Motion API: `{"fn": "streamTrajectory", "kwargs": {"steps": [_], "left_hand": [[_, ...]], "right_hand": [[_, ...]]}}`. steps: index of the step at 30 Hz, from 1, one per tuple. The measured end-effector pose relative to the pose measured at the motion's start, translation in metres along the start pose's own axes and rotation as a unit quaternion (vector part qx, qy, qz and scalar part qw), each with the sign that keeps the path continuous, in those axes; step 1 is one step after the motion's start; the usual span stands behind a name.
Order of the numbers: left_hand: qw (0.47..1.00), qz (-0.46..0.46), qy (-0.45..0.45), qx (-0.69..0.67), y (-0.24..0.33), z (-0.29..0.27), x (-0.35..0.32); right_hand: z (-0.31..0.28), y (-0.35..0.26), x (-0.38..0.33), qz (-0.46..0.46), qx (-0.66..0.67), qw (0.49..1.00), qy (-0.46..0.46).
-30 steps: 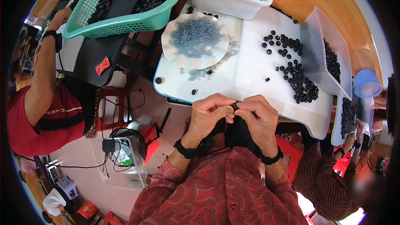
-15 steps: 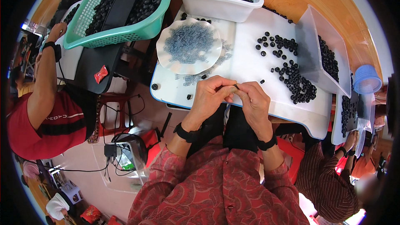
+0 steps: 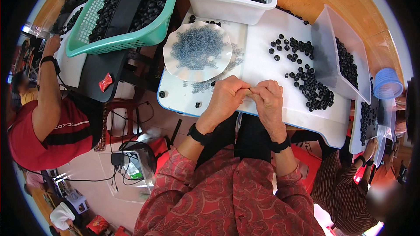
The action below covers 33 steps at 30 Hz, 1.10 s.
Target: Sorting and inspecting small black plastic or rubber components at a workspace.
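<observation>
My left hand (image 3: pixel 226 97) and my right hand (image 3: pixel 267 100) meet over the near edge of the white table (image 3: pixel 262 63), fingertips pinched together. Whatever sits between the fingertips is hidden by them. Just beyond my left hand stands a white scalloped plate (image 3: pixel 168 63) heaped with small translucent blue-grey rings (image 3: pixel 199 46); more of these lie scattered around it. To the right of my right hand spreads a loose group of small black round parts (image 3: pixel 318 95). Two single black pieces lie near the table's left edge, one of them a small black part (image 3: pixel 198 105).
A white tub (image 3: pixel 227 6) of black parts stands at the back. On the right, a clear bin (image 3: pixel 350 83) lies tilted with more. A green basket (image 3: pixel 131 39) holds black parts and a dark flat object. Co-workers sit at left and right; a blue basket (image 3: pixel 387 83) stands far right.
Both hands have shifted slightly, with the fingers closing more tightly around the pinch. The dark bit visible between the fingertips before is now hidden.
</observation>
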<state>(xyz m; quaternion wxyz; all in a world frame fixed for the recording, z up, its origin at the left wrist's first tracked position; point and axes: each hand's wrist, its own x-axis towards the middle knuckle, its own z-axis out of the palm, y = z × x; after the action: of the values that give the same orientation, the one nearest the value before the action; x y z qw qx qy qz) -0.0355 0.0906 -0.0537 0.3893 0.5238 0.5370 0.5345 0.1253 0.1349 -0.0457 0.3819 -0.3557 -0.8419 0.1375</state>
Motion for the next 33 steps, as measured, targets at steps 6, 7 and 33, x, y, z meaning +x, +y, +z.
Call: {"fn": "streamTrajectory", "kwargs": {"steps": [6, 7, 33], "left_hand": [[0.99, 0.086, 0.008, 0.109, 0.009, 0.004, 0.0], [0.986, 0.101, 0.013, 0.13, 0.01, 0.005, 0.0], [0.97, 0.168, 0.003, 0.174, 0.01, 0.026, -0.018]], "right_hand": [[-0.003, 0.001, -0.002, -0.003, 0.015, 1.0, -0.004], [-0.004, 0.001, -0.001, 0.0, 0.025, 1.0, -0.015], [-0.008, -0.056, 0.018, -0.024, 0.161, 0.986, 0.035]]}}
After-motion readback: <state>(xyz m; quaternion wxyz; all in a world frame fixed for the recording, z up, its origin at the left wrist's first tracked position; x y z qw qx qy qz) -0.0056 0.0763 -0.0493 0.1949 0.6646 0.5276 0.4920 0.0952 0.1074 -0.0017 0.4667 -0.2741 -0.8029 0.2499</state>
